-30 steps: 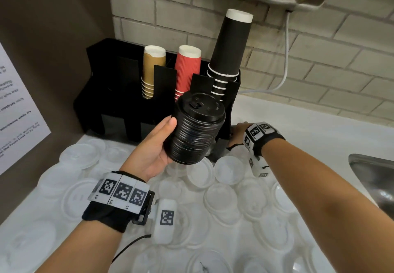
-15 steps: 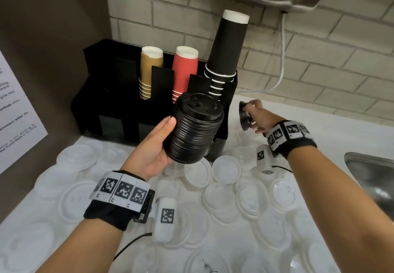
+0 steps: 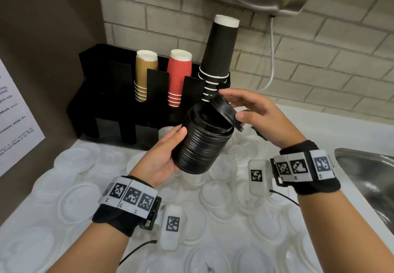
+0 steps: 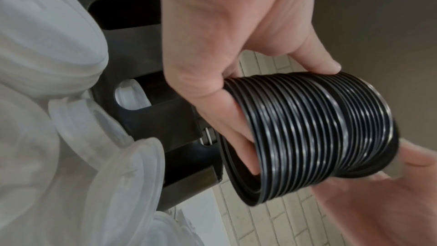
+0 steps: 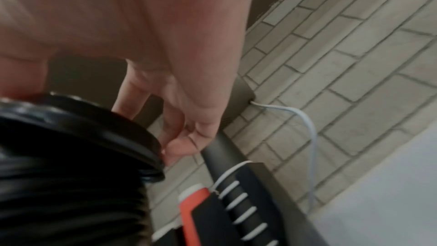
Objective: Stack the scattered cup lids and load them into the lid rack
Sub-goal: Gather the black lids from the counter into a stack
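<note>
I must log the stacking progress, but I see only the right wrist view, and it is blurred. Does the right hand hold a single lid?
Observer: Yes. The head view shows the right hand pinching one black lid, tilted above the top of the lid stack, not yet seated.
Operator: What supports the stack?
Observer: The left hand grips it from the side, in the air in front of the rack.
Operator: Are other lids waiting?
Observer: Yes, many clear lids lie scattered on the counter.
</note>
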### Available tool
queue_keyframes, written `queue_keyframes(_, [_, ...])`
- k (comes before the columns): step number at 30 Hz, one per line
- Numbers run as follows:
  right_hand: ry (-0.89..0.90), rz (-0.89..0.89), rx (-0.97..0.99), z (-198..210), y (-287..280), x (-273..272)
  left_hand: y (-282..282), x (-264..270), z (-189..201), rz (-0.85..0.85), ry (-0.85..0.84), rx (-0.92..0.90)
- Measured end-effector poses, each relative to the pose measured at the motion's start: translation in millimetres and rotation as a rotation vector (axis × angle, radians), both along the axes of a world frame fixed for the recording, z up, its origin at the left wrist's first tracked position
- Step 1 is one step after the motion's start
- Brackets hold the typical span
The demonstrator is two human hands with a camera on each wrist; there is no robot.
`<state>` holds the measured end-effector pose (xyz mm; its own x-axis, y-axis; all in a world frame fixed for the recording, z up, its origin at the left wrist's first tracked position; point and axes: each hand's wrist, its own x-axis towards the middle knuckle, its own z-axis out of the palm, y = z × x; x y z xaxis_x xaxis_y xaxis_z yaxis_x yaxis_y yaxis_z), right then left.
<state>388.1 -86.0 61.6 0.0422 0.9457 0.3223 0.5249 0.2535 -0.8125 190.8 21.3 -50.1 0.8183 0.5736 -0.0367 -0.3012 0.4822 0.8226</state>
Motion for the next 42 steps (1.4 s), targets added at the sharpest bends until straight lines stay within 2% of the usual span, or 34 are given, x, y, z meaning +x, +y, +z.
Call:
queue_keyframes(4, [-0.117, 0.019, -0.082, 9, -1, -13, -2, -1, 0, -0.027, 0.027, 0.03])
queue_keyframes(13, [-0.337, -0.017, -0.109, 18, -4, -24, -5, 2, 2, -0.014, 0.074, 0.007])
queue_keyframes(20, [-0.385, 0.015, -0.069, 15, -4, -24, -4, 3, 0, -0.036, 0.033, -0.035])
queue_keyframes(22, [-0.327, 0.003, -0.077, 19, -4, -19, -2, 2, 1, -0.033, -0.001, -0.041])
queue_keyframes(24, [-0.149, -0.111, -0.031, 20, -3, 1, 1, 4, 6, -0.012, -0.019, -0.038])
queue_keyframes(26, [0.038, -0.342, -0.028, 14, 6, 34, 6, 5, 13, 0.027, -0.03, -0.047])
queue_keyframes(27, [0.078, -0.456, -0.087, 7, 10, 52, 8, 5, 17, 0.049, -0.032, -0.048])
queue_keyframes(29, [0.06, -0.597, -0.326, -13, 21, 88, 13, 5, 24, 0.089, -0.028, -0.045])
queue_keyframes(31, [-0.135, -0.637, -0.627, -38, 35, 121, 17, 5, 27, 0.107, -0.051, -0.042])
queue_keyframes(34, [-0.609, -0.638, -0.919, -70, 54, 149, 22, 5, 27, 0.111, -0.08, -0.029])
queue_keyframes(38, [-1.049, -0.517, -1.009, -94, 62, 176, 28, 7, 24, 0.101, -0.082, 0.024])
queue_keyframes(40, [-1.154, -0.48, -1.026, -105, 62, 190, 30, 8, 22, 0.098, -0.07, 0.045])
queue_keyframes(42, [-1.159, -0.471, -1.039, -113, 64, 202, 33, 9, 22, 0.098, -0.048, 0.046])
